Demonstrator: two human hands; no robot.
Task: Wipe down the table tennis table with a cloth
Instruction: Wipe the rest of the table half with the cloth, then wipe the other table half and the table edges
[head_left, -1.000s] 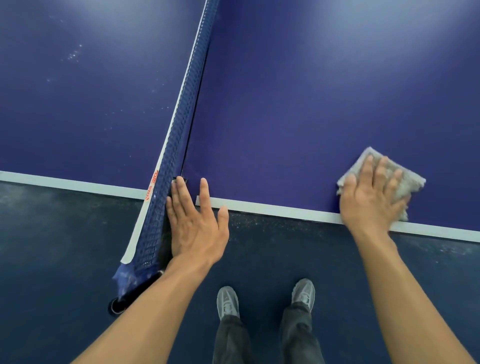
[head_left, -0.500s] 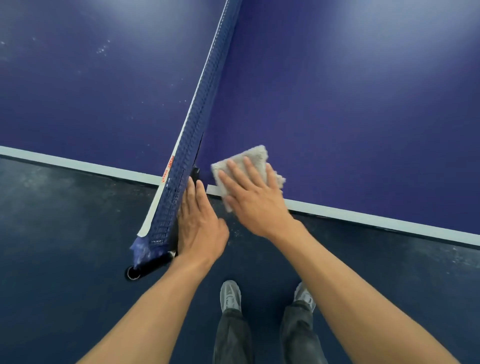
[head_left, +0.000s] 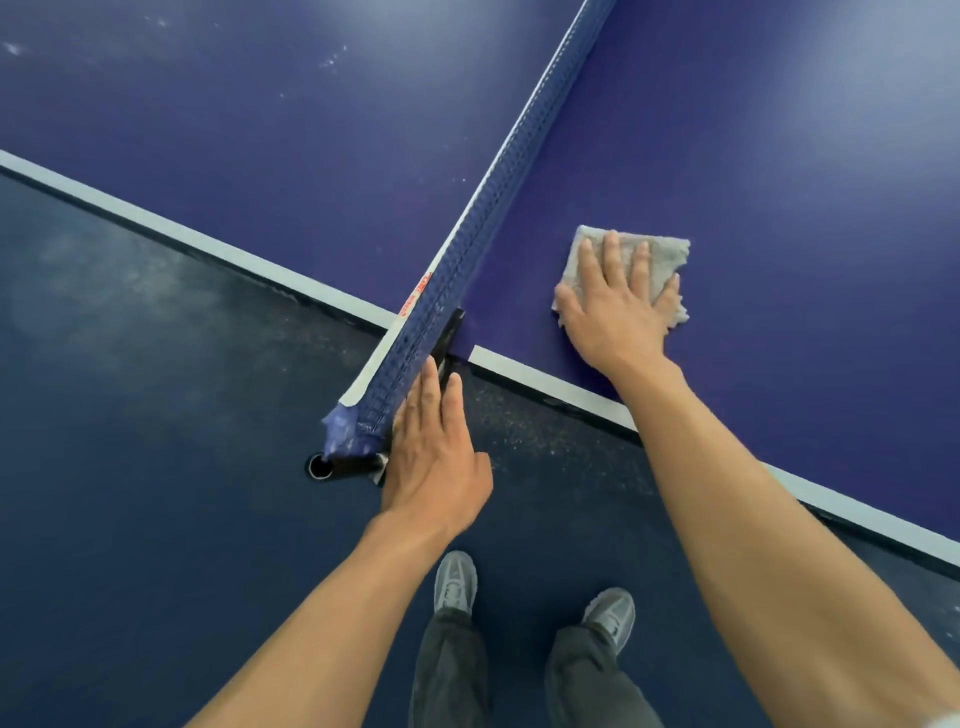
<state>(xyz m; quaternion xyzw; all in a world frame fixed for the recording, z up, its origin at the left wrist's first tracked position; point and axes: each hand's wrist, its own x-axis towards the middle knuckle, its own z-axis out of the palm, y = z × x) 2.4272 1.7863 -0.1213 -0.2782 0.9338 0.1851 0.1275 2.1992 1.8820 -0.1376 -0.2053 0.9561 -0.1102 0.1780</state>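
The blue table tennis table (head_left: 779, 182) fills the upper part of the head view, edged by a white line. A folded grey cloth (head_left: 657, 254) lies flat on the right half, a little in from the near edge. My right hand (head_left: 618, 306) presses down on it with fingers spread straight. My left hand (head_left: 434, 452) rests flat with straight fingers against the near end of the blue net (head_left: 498, 208), beside the black net clamp (head_left: 452, 332).
The net runs diagonally from the near edge to the top. A black net post (head_left: 337, 464) sticks out past the table's edge over the dark blue floor (head_left: 156, 467). My two grey shoes (head_left: 455, 582) stand below. Pale dust specks mark the left half.
My right hand slid the cloth from the far right to the net, then back a little right and farther onto the table. My left hand stayed at the net's end.
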